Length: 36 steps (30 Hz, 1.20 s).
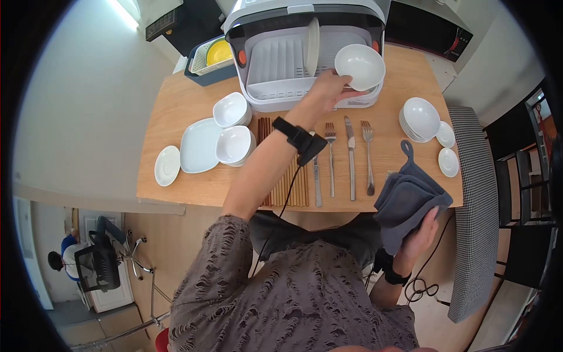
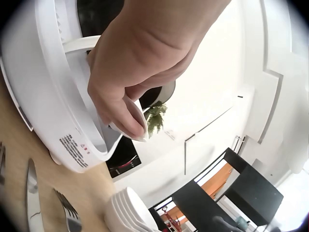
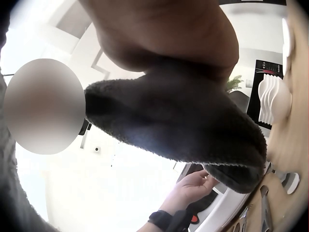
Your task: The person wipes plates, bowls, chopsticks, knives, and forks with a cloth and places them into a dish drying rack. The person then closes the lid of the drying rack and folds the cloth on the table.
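Observation:
At the right front of the white dish cabinet (image 1: 293, 104), my left hand (image 1: 333, 89) pinches a white bowl (image 1: 360, 63) by its near rim. The bowl's inside faces up toward the head camera. In the left wrist view, thumb and fingers grip the edge of this bowl (image 2: 139, 115). A white plate (image 1: 312, 50) stands on edge in the cabinet's slotted rack, left of the bowl. Over the table's front right edge, my right hand (image 1: 423, 233) holds a folded dark grey cloth (image 1: 412, 196) with a hanging loop. That cloth (image 3: 169, 121) fills the middle of the right wrist view.
Chopsticks (image 1: 299, 188), forks (image 1: 368, 155) and knives (image 1: 351, 158) lie in a row along the front. Stacked bowls (image 1: 234, 145) and a pale tray (image 1: 196, 146) are at left. More bowls (image 1: 421, 118) and small dishes (image 1: 448, 162) stand at right. A basket (image 1: 205, 64) sits back left.

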Each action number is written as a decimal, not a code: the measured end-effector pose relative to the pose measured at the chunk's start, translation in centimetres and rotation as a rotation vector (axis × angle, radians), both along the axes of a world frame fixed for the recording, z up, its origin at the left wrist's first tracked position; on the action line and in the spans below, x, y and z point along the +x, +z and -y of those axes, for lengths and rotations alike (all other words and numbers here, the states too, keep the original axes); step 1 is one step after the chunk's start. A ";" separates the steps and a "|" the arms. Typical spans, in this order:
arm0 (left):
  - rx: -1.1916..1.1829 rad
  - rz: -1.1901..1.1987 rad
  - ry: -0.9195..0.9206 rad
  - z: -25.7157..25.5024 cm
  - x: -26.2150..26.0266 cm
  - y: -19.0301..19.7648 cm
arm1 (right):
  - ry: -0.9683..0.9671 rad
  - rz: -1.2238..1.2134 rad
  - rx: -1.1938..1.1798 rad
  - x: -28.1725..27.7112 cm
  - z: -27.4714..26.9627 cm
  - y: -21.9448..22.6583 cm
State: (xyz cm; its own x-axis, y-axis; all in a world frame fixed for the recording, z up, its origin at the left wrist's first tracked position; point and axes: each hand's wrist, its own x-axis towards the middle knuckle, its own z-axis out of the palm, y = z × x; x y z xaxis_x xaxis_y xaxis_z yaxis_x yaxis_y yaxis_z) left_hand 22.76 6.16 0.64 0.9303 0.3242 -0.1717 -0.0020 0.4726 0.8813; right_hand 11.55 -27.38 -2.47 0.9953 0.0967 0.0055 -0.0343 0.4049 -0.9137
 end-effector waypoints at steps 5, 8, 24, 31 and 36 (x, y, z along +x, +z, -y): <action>-0.052 -0.095 0.093 -4.0 6.6 -1.3 | -0.028 0.058 -0.005 -0.8 2.9 -1.5; -0.056 -0.214 0.179 -5.1 9.1 -1.7 | -0.087 0.013 -0.038 -1.2 3.9 -1.5; 0.103 -0.395 0.212 -6.3 14.7 -4.5 | -0.139 -0.046 -0.032 0.1 4.9 -2.5; 0.999 -0.566 -0.039 -4.2 13.8 -1.7 | -0.141 -0.069 -0.074 -0.1 5.2 -3.8; 1.651 -0.160 0.336 1.0 9.9 -1.3 | -0.154 -0.113 -0.075 0.1 4.2 -3.1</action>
State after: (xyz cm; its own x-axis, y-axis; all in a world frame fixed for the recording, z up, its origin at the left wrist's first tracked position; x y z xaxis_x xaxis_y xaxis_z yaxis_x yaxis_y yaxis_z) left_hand 32.71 5.19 -0.65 0.7963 0.4060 0.4484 0.2277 -0.8879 0.3996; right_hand 11.67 -31.58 -5.61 0.9922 -0.0610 -0.1087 -0.0813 0.3440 -0.9354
